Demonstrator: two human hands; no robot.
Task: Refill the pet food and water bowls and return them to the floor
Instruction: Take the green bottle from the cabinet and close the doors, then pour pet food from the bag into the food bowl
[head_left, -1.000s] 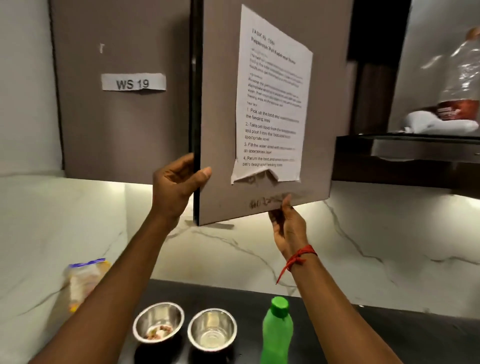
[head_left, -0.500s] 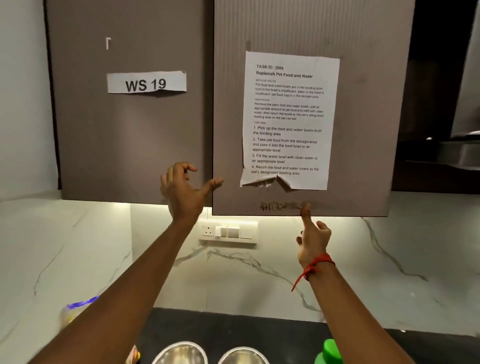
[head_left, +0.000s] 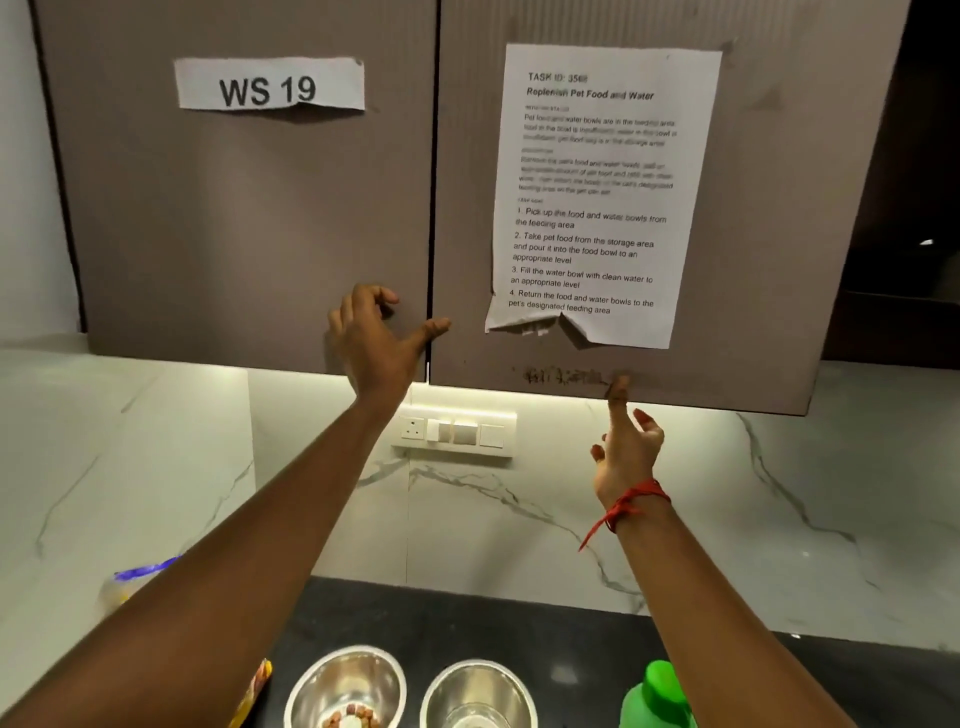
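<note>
My left hand (head_left: 375, 340) is spread open against the bottom of the left cabinet door (head_left: 234, 208), thumb reaching across the seam. My right hand (head_left: 626, 441) is loose, grasping nothing, its index fingertip touching the bottom edge of the right door (head_left: 779, 208), under the taped sheet (head_left: 597, 192). Near me on the dark worktop (head_left: 467, 618) stand two steel bowls side by side: the left bowl (head_left: 345, 686) holds some kibble, the right bowl (head_left: 478, 693) looks clear inside. A green bottle (head_left: 657, 696) stands to their right.

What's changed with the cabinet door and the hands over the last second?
The right cabinet door swung shut. The left hand let go of its edge and is open; the right hand now only touches its bottom edge with a fingertip. Both bowls and the green bottle stayed put.
</note>
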